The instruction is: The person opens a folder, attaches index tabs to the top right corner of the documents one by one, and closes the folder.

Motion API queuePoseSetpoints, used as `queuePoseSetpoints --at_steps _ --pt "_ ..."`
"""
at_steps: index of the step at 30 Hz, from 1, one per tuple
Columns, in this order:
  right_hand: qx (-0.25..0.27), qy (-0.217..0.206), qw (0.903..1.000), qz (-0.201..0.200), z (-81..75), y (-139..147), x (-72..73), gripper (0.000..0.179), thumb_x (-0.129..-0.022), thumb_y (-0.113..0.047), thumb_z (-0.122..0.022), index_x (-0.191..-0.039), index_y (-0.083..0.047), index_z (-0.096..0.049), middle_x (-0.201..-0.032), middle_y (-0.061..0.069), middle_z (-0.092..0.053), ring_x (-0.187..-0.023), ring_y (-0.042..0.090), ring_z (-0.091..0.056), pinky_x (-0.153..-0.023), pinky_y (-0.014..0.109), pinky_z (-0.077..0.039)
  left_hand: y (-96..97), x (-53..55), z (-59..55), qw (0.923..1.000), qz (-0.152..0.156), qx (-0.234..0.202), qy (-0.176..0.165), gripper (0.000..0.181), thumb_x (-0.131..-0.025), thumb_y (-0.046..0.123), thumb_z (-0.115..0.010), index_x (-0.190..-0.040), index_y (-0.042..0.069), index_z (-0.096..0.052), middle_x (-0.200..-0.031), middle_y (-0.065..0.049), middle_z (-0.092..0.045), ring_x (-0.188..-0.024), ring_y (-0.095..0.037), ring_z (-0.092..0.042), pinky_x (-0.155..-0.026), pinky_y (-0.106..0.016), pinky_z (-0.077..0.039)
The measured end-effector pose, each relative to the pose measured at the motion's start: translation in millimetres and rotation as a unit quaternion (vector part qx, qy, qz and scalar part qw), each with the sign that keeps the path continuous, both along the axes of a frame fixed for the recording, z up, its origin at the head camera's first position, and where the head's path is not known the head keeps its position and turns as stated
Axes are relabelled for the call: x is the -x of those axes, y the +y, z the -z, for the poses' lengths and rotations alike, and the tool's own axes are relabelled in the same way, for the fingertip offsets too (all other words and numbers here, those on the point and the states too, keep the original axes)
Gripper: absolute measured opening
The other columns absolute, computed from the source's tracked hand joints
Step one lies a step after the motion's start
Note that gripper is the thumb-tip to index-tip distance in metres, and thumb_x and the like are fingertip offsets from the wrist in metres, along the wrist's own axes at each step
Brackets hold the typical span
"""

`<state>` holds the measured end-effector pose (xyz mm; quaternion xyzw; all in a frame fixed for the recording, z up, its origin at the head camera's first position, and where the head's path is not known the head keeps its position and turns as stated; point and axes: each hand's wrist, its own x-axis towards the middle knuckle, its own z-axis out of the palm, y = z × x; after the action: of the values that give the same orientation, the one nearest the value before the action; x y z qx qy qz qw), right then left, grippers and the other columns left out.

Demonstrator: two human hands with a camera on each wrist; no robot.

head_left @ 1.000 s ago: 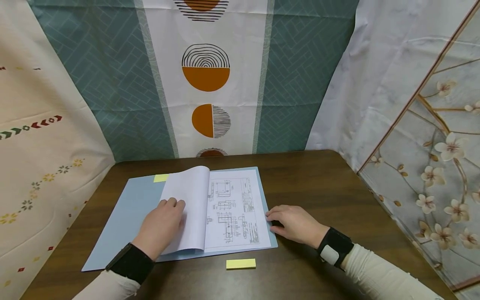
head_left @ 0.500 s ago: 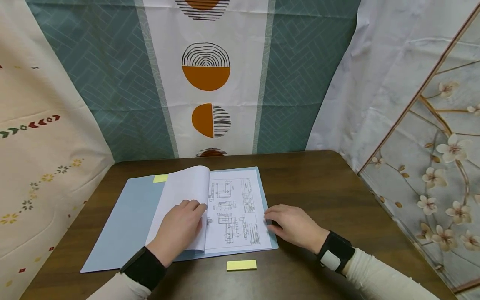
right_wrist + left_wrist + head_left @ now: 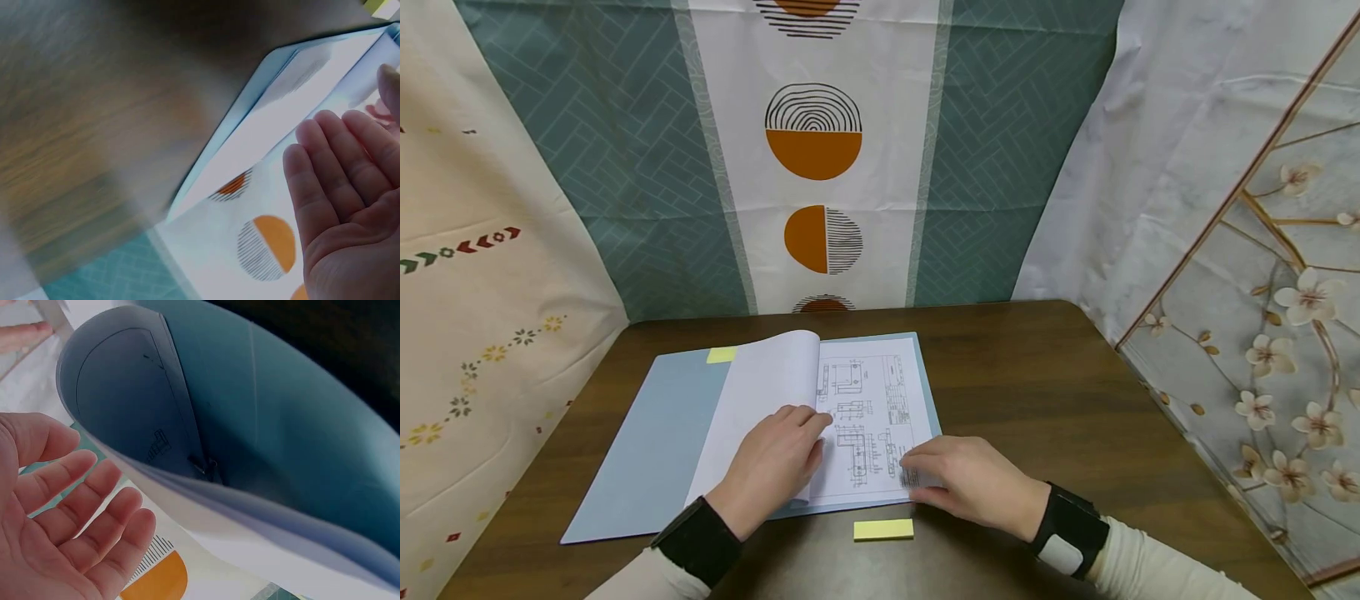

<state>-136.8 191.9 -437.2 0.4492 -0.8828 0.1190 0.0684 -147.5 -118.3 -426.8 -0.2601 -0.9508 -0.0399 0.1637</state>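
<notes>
Blue folder (image 3: 640,458) lies spread flat on the wooden table (image 3: 1007,375), left of centre, cover side to my left. On its right side a drawing sheet (image 3: 865,392) faces up, with line views of parts and a block of text. Turned-back pages (image 3: 767,375) curl over to the left of it, blank side up, making a rounded fold along the drawing sheet's left side. The left wrist view looks into that curl and shows a small dark fastener (image 3: 203,467); its type is unclear. Left hand (image 3: 775,462) is over the lower part of the turned-back pages, fingers loosely bent, reaching to the fold; nothing is pinched, and I cannot tell how firmly it rests there. Right hand (image 3: 967,479) is over the drawing sheet's lower right corner, fingers extended side by side, no paper gripped; contact with the sheet cannot be confirmed. Hands are well apart from each other. Judgement: step in hand is leafing through the set, left hand minding the fold, right hand at the corner. Next move calls for a fingertip under the top sheet's edge alone, with the left hand keeping the curl from springing back; lifting two sheets together is the likely slip. Yellow tab (image 3: 721,355) sits at the folder's far edge beside the turned-back pages. Yellow pad (image 3: 883,530) lies just nearer me than the folder. Patterned curtain (image 3: 812,154) hangs behind the table.
</notes>
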Motion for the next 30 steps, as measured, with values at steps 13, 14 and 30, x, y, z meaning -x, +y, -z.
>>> queuePoseSetpoints --at_steps 13,14,30 --pt "-0.004 -0.001 0.9973 -0.073 4.0 -21.2 -20.1 0.051 -0.098 -0.053 -0.083 -0.133 -0.016 -0.078 -0.127 -0.008 -0.074 -0.114 0.006 -0.068 -0.099 0.025 -0.056 1.6 -4.7 0.1 1.0000 -0.003 0.008 -0.006 0.038 -0.090 0.022 -0.093 -0.124 0.009 -0.081 -0.119 -0.010 -0.078 -0.111 -0.030 -0.072 -0.097 -0.045 -0.062" --pt "-0.003 0.002 0.9970 -0.078 4.7 -22.1 -20.8 0.051 -0.098 -0.053 -0.083 -0.132 -0.016 -0.079 -0.125 -0.009 -0.074 -0.112 0.005 -0.068 -0.098 0.024 -0.056 2.2 -4.8 -0.1 0.9999 -0.003 0.010 -0.007 0.039 -0.090 0.023 -0.093 -0.125 0.010 -0.080 -0.119 -0.010 -0.078 -0.112 -0.030 -0.072 -0.098 -0.045 -0.062" --pt "-0.034 -0.001 0.9953 -0.091 13.4 -28.1 -23.4 0.035 -0.102 -0.052 -0.079 -0.121 -0.023 -0.078 -0.102 -0.016 -0.062 -0.088 0.000 -0.052 -0.079 0.012 -0.042 6.1 -5.3 0.8 0.9998 -0.006 0.009 -0.018 0.037 -0.092 0.025 -0.092 -0.124 0.012 -0.081 -0.119 -0.007 -0.078 -0.112 -0.028 -0.071 -0.099 -0.044 -0.061"
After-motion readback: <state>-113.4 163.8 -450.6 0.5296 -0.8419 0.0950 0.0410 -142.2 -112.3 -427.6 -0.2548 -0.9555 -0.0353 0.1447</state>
